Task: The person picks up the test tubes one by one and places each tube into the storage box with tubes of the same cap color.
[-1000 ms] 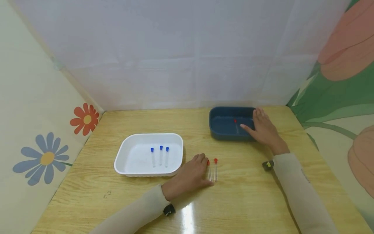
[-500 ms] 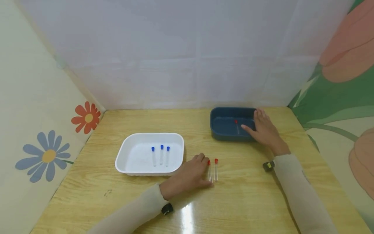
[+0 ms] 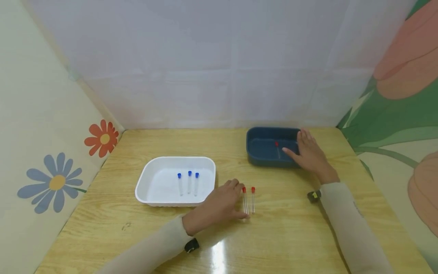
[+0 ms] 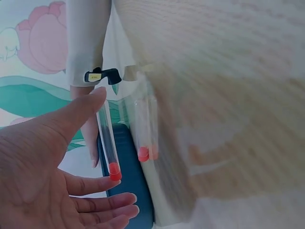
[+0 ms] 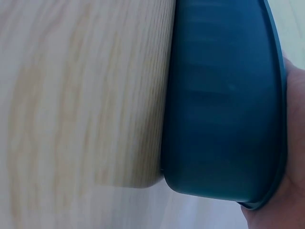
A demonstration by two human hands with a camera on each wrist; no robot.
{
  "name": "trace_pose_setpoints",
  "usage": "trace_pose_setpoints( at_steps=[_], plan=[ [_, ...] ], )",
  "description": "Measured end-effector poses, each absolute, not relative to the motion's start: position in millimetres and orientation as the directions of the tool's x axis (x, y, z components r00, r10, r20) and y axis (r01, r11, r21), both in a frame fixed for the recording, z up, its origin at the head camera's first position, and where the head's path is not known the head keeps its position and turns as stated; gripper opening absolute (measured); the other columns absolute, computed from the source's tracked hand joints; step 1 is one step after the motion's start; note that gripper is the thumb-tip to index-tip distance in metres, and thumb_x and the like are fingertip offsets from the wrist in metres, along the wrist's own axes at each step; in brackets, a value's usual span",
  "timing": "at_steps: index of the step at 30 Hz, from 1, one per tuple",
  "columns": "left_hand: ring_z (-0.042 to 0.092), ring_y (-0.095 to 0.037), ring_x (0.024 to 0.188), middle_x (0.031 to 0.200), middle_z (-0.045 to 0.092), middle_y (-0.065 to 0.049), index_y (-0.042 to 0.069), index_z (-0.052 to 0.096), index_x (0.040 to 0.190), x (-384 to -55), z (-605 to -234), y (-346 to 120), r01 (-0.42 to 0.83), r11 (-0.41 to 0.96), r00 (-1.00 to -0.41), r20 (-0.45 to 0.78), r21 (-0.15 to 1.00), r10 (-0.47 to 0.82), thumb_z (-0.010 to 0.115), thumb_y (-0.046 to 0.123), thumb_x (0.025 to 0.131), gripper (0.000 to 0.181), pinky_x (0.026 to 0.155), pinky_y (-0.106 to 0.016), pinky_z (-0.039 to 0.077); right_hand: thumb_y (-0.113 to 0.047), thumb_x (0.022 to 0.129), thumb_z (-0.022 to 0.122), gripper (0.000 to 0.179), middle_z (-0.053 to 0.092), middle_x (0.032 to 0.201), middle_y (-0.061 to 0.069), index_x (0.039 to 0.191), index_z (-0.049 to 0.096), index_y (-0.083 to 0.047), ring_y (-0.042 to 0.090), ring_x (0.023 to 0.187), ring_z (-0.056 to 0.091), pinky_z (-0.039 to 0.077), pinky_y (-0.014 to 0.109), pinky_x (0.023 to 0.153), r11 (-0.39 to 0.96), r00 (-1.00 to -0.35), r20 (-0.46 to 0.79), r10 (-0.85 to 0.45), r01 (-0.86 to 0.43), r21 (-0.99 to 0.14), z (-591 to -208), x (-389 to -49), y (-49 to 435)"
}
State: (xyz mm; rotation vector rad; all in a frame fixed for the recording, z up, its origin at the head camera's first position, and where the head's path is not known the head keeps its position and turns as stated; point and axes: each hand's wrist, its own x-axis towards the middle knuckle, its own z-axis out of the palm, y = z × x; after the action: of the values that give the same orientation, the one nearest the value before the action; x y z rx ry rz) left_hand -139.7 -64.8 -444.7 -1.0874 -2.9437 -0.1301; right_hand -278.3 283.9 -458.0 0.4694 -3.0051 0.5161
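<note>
My left hand pinches a red-capped clear tube lengthwise, with the thumb at its plain end and the index finger at the cap. Just to the right of it in the head view, a second red-capped tube lies on the table. My right hand rests with straight fingers over the right end of the dark blue tray. Its thumb reaches over the inside of that tray. One more red-capped tube lies in there. Close up, the right wrist view shows the tray's outer wall beside the palm.
A white tray stands left of the left hand, and several things surround it little. Inside it lie three blue-capped tubes. The wooden table meets a white cloth wall at the back.
Very little differs. My left hand has shifted slightly to the left with the red-capped tube at its fingertips. The right hand stays at the blue tray.
</note>
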Motion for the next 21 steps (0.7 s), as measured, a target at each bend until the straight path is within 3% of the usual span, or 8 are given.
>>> trace_pose_setpoints(
  at_steps=[21],
  plan=[
    [0.057, -0.020, 0.113, 0.132, 0.054, -0.009, 0.002, 0.053, 0.141, -152.5, -419.1, -67.1, 0.709, 0.703, -0.706, 0.066, 0.062, 0.706, 0.071, 0.071, 0.081, 0.094, 0.081, -0.029, 0.057, -0.069, 0.102, 0.031, 0.102, -0.020, 0.164, 0.019, 0.155, -0.007, 0.010, 0.036, 0.153, -0.017, -0.007, 0.052, 0.123, 0.904, -0.956, 0.094, -0.277, -0.293, -0.310, -458.4, -278.2, 284.6]
  ],
)
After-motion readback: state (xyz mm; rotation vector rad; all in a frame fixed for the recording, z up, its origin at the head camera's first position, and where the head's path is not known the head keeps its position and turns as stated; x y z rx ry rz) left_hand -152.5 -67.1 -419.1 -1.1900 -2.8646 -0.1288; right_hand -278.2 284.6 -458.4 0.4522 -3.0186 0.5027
